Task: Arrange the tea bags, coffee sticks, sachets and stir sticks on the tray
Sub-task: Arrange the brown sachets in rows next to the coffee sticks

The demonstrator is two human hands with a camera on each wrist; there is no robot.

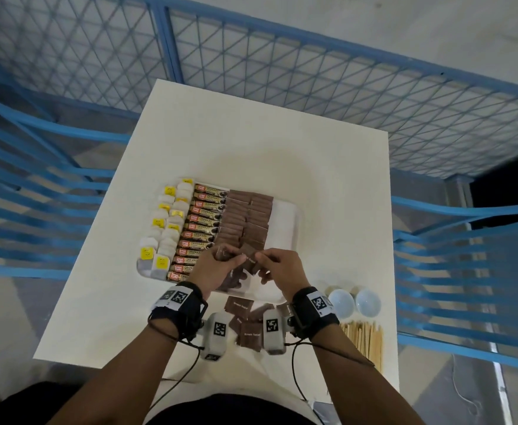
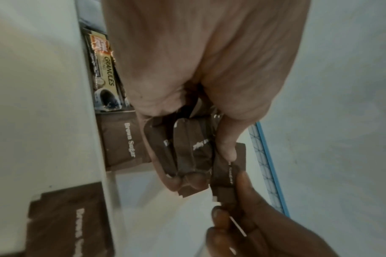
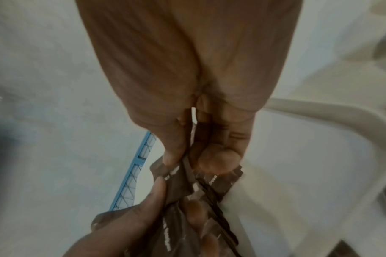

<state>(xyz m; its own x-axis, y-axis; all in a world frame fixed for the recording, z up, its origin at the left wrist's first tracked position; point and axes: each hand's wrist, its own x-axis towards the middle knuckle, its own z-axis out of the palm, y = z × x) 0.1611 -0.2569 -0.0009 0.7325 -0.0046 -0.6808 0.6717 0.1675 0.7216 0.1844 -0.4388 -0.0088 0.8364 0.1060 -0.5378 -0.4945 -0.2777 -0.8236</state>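
Observation:
A white tray [image 1: 285,216] holds tea bags [image 1: 165,228] on the left, a column of coffee sticks [image 1: 202,222] and rows of brown sugar sachets [image 1: 245,216]. Over the tray's near edge my left hand [image 1: 217,268] grips a bundle of brown sugar sachets [image 2: 187,153]. My right hand [image 1: 277,266] pinches one sachet [image 1: 250,262] at the bundle's edge, seen in the right wrist view as the sachet [image 3: 218,179] under the thumb. More loose sachets [image 1: 248,326] lie on the table between my wrists. Wooden stir sticks [image 1: 365,342] lie at the near right.
Two small white bowls [image 1: 354,302] stand right of the tray, beyond the stir sticks. The white table [image 1: 251,142] stretches away behind the tray. Blue mesh fencing [image 1: 282,69] surrounds the table on three sides. The tray's right strip is bare.

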